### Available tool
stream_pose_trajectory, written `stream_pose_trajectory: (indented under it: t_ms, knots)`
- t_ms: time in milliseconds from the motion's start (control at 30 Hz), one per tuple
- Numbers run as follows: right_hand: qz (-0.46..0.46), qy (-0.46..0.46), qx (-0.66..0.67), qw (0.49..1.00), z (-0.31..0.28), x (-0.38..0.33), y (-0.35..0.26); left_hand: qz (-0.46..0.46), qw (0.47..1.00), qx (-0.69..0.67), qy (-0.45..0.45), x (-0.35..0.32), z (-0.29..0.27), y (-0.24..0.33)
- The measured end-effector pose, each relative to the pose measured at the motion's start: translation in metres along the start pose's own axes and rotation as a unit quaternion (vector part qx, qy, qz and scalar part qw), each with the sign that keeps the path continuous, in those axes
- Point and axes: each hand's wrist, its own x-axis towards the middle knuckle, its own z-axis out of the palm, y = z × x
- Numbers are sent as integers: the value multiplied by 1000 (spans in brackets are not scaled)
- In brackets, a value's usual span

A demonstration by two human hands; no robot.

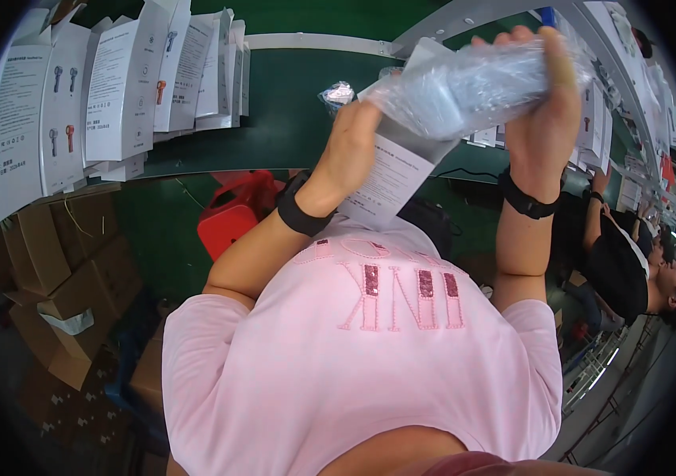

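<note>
My right hand is raised and wrapped round a pale bluish item in a clear plastic bag. The crinkled plastic blurs the item's shape. My left hand is closed on a white carton printed with text, held upright in front of my chest. The bag lies slanted across the carton's upper end, its left end close to my left fingers. Whether those fingers also touch the bag, I cannot tell. A small shiny plastic-wrapped piece rests on the dark green table beyond my left hand.
White printed cartons stand in a row at the table's left. A metal frame rises at the far right. Below are a red plastic chair and brown cardboard boxes. Another person in dark clothing is at the right.
</note>
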Motion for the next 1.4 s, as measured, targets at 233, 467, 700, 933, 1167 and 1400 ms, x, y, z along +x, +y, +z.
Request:
stream_pose_trajectory:
  t_ms: [233,467,700,933,1167,1400]
  knots:
    - [97,-182,-451,868,0,3,16,-306,907,-281,-72,4,5,19]
    - [195,-436,-578,662,7,-17,2,-294,909,-291,-50,-10,-9,21]
    - [204,-314,-470,800,-27,57,68,-271,938,-191,101,-32,-63,-4]
    - [19,-369,-731,573,-105,-31,299,-393,840,-266,263,-62,-101,-6]
    - [87,-196,-687,695,-115,20,271,-367,874,-260,187,-44,-85,-6]
    - [149,-284,-301,898,48,49,59,-333,894,-286,91,-13,-61,4]
